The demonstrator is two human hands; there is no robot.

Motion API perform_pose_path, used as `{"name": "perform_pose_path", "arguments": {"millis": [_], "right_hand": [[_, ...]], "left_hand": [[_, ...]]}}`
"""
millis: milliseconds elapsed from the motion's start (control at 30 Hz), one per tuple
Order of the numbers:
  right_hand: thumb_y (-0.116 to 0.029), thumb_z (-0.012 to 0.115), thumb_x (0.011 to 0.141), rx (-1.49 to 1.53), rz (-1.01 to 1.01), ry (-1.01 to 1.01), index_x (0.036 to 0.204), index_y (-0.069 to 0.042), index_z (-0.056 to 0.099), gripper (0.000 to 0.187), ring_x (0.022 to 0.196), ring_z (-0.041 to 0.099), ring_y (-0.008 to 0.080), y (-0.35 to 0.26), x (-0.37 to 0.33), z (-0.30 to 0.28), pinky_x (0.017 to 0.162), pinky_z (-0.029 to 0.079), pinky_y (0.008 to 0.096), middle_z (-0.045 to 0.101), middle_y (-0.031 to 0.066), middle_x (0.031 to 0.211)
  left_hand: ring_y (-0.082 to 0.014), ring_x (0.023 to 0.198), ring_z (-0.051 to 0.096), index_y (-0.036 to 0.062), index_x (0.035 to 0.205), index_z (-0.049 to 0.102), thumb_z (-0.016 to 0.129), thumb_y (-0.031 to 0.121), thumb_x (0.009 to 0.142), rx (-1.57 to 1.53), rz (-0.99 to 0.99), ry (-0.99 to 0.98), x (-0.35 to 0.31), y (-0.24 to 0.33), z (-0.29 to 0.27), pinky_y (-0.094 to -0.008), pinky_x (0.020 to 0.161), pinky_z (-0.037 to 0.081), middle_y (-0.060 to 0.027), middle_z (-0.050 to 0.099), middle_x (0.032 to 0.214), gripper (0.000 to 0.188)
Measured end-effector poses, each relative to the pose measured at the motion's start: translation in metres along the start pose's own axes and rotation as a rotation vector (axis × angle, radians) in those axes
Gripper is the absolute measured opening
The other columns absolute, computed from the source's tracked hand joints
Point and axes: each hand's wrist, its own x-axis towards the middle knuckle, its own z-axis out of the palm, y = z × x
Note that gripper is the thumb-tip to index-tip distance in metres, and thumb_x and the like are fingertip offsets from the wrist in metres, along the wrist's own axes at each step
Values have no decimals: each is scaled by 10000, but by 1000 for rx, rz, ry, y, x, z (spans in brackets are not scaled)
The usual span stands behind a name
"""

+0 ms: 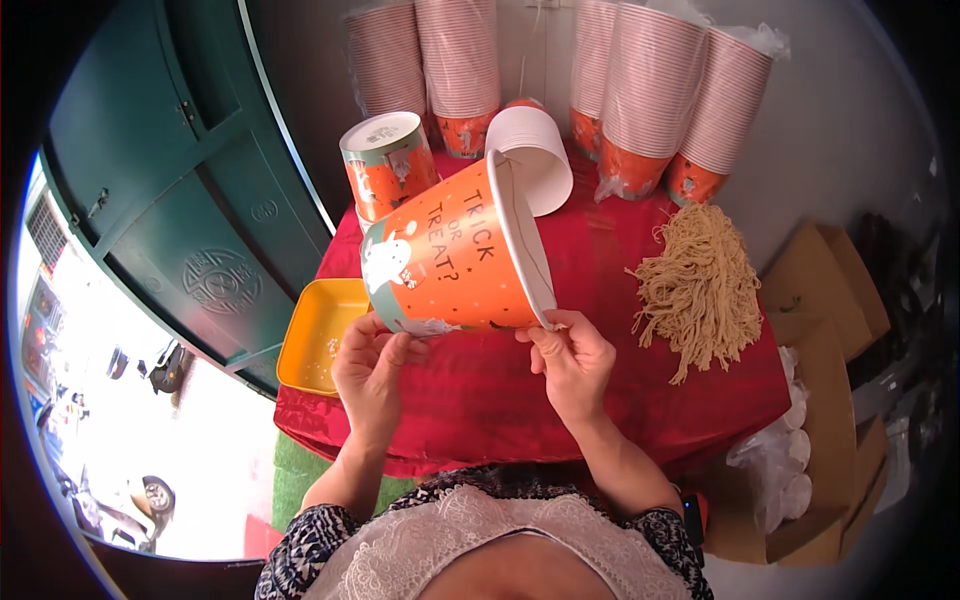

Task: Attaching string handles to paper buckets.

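Note:
A large orange paper bucket (435, 270) with a ghost picture and a grey-green base band is tilted on its side above the table, mouth toward the right. Closed at its lower base edge is my left hand (368, 375). At the lower part of the white rim, my right hand (575, 365) pinches the bucket. A thin tan string (528, 225) runs across the open mouth; its lower end is hidden near my right fingers. Behind it, an upside-down orange bucket (385, 180) stands on the left, and a white bucket (530, 160) lies tipped with its opening forward.
The table has a red cloth (480, 400). A yellow tray (315, 335) with small white bits sits left; a heap of tan strings (700, 290) lies right. Tall bucket stacks (645, 100) in plastic line the back. Cardboard boxes (830, 440) stand right, a green door (200, 220) left.

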Motion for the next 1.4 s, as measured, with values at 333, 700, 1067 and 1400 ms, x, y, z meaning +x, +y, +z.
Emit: {"name": "perform_pose_path", "arguments": {"millis": [333,700,1067,1400], "right_hand": [[-119,696,937,-179,93,-289,1321,45,531,448,628,611,86,10,25,5,551,512,236,701,103,993],[-122,572,992,-368,271,-389,1089,37,675,213,591,593,70,69,27,-14,531,480,232,709,65,818],[-103,596,966,-568,191,-404,1041,17,695,173,650,664,140,79,20,-24,584,523,286,720,99,791],[-121,610,950,-608,116,-462,958,12,683,151,702,693,276,73,22,-25,638,541,373,689,140,761]], "left_hand": [[-81,760,600,-14,984,609,603,-80,920,387,327,200,48,48,-60,-209,711,491,-16,604,855,92],[-281,808,681,38,956,688,682,144,871,1207,629,470,202,78,-114,-359,742,528,-105,654,957,135],[-315,866,672,72,952,706,677,182,856,1171,620,281,291,55,-66,-398,787,519,-105,668,944,149],[-294,822,677,56,945,705,701,120,834,1205,624,-45,299,33,-32,-375,747,533,-115,658,917,128]]}}
